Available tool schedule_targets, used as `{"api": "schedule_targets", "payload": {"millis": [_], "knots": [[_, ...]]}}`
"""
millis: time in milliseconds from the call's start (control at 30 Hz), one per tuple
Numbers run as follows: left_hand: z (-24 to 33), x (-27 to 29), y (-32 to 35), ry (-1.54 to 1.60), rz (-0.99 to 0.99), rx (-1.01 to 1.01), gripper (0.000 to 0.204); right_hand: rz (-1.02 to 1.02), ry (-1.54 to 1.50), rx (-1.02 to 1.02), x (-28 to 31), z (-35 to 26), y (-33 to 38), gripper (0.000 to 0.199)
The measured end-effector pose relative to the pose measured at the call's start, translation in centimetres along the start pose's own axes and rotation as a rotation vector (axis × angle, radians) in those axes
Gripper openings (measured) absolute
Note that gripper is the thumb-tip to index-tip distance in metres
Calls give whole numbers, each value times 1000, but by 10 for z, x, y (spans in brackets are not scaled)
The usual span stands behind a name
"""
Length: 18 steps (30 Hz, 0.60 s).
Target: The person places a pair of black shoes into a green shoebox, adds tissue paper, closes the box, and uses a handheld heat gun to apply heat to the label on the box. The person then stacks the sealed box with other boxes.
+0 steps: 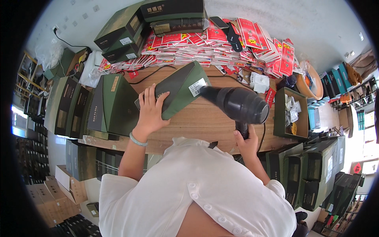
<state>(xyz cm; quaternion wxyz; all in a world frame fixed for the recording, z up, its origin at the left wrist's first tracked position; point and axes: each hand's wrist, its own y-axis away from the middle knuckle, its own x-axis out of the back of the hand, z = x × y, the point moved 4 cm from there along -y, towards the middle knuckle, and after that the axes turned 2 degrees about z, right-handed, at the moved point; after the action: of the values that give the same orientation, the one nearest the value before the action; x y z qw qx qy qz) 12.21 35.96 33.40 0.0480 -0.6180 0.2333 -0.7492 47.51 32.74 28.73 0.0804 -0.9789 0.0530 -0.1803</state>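
Observation:
In the middle of the table, a green and dark grey shoe box [175, 91] is tilted, with a white label [197, 87] on its end facing right. My left hand [152, 104] holds the box from its left, fingers spread over the dark lid and thumb at the near edge. A pale bangle circles that wrist. My right hand [247, 141] grips the handle of a black hair dryer [242, 104]. Its nozzle points left, right at the label, and hides the label's right edge; I cannot tell whether they touch.
Red and white printed packets [189, 51] are heaped along the table's back, with stacked boxes [122, 33] behind. More shoe boxes [114, 104] stand at the left. An open box [281, 110] of small bags sits right. A black cord [263, 138] hangs beside my right hand.

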Motion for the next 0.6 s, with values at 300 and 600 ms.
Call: {"api": "schedule_targets", "payload": {"millis": [300,600], "knots": [[2,0,1,7,-13,10,94,21,-89,-116,5,-10,-6,47],[4,-1,2,0,4,-7,95,-18,-25,-40,-1,-2,-21,53]]}}
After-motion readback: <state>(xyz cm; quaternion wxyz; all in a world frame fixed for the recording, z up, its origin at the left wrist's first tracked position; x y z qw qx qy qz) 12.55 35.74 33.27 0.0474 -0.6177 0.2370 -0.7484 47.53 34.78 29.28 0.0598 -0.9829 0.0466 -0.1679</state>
